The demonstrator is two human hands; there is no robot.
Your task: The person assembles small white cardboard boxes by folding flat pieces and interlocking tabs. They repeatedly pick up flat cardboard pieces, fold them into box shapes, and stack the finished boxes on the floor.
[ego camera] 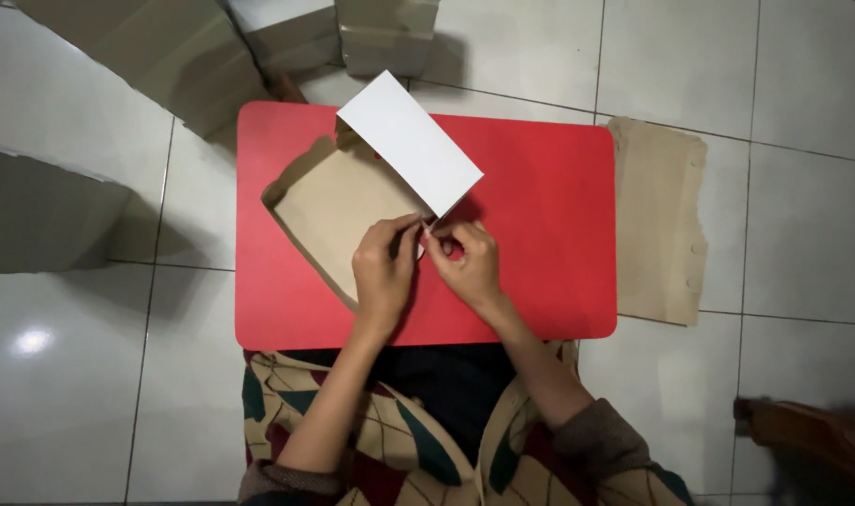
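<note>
Head view: left hand [382, 267] and right hand [465, 262] pinch the white card's [410, 141] near corner, steadying its raised flap above the brown cardboard [338, 211].

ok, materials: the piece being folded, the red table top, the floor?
Folded piece: looks like thin paperboard, matte brown inside, smooth white on the raised flap; it holds sharp creases. Red table top: probably plastic or laminate, uniform colour, rounded corners, dull sheen. Floor: glazed ceramic tile, judging by the grout lines and glossy light reflection.
</note>
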